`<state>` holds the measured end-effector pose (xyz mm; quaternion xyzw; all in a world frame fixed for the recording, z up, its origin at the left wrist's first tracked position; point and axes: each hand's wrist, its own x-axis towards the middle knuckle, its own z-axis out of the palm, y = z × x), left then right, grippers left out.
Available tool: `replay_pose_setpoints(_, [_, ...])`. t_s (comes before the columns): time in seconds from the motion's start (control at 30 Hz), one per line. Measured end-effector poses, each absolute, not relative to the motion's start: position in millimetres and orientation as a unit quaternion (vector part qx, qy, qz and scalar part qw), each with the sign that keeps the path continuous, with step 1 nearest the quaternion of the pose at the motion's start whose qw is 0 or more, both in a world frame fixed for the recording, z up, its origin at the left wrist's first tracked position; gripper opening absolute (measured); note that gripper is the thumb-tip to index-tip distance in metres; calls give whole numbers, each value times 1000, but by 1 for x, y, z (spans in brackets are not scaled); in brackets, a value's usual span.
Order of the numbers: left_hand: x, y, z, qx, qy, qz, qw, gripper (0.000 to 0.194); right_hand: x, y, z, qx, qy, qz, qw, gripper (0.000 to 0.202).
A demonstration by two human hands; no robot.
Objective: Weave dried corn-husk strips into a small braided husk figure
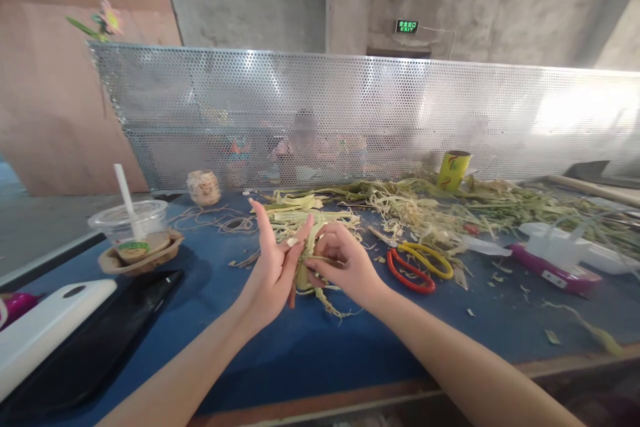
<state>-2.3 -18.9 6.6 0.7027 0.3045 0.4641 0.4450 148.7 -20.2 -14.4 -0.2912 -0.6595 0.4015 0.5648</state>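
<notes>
A bundle of pale green dried plant fibres, partly braided (303, 275), is held up between my two hands over the blue table. My left hand (277, 265) pinches it from the left, with one finger stretched upward. From the right, my right hand (345, 260) closes thumb and fingers on the same braided bundle. A thin braided tail (327, 303) with frayed ends hangs below. Behind the hands lie loose pale strips (295, 201). To the right of my right hand rest scissors (420, 267) with one red and one yellow handle loop.
Left on the blue table (300, 360) stand a plastic cup (133, 230) in a cardboard holder, a black tablet (100, 340) and a white phone (55, 327). Twine (205, 217), a yellow roll (453, 171), heaped dry leaves (530, 210) and a purple-white device (555, 267) lie around. A perforated metal screen (350, 93) closes the back.
</notes>
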Motion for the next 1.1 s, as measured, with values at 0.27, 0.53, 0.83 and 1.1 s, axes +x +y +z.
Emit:
replay_pose_setpoints(0.27, [0, -20, -1, 730, 309, 474, 383, 94, 149, -23, -10, -352, -656, 420, 520, 32])
replay_pose_setpoints(0.53, [0, -23, 4, 724, 296, 471, 408, 96, 147, -23, -11, -346, -640, 488, 482, 30])
replay_pose_setpoints(0.83, [-6, -20, 8, 761, 316, 477, 307, 87, 150, -21, -9, -324, -624, 499, 506, 24])
replay_pose_setpoints(1.1, [-4, -17, 9, 740, 332, 496, 310, 85, 147, -18, -11, -355, -594, 488, 531, 25])
